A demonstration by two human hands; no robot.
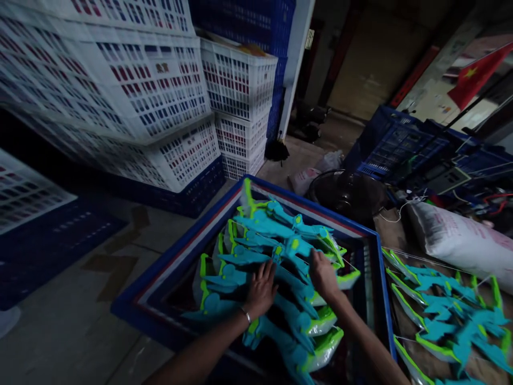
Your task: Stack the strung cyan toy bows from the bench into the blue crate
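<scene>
While both arms reach into the blue crate, left hand lies flat on the teal-and-green toy pile inside it, fingers spread. Right hand presses the same pile, fingers curled; grip unclear. More toys lie right of the crate, near a white sack. White crates stacked behind.

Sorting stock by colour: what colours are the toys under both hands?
Teal-blue toys with lime-green edging, seen in the head view.

Dim, underexposed scene; light mostly from upper right. Heavy shadow at left floor and far doorway. White crates bend and smear at left edge, wide-angle distortion. Centre reasonably sharp.
</scene>
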